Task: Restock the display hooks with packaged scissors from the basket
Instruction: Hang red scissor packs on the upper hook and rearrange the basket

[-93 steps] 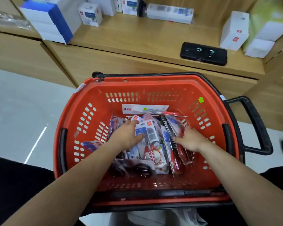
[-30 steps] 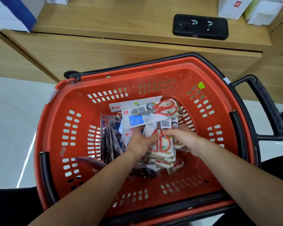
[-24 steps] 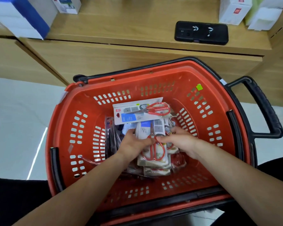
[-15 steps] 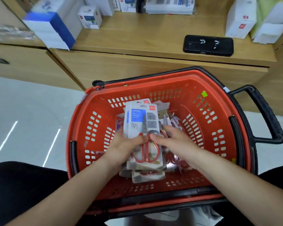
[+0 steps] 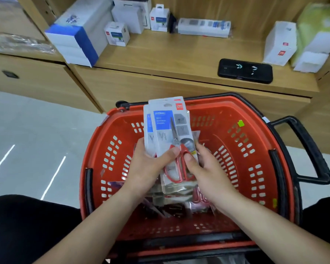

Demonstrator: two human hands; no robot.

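Red basket (image 5: 242, 149): lower centre of frame.
Scissor packs (image 5: 165, 126): stacked upright, centre frame, over basket.
Left grip (image 5: 147, 168): curled round stack, thumb in front.
Right grip (image 5: 208, 172): pinching stack, thumb on red handles.

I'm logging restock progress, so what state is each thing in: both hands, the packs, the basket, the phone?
Left hand, grips the stack of scissors packs, thumb across the front.
Right hand, grips the same stack from its right side.
Stack of scissors packs, raised over the basket.
Basket, holds more packs at its bottom.
Phone, flat on the shelf, screen dark.
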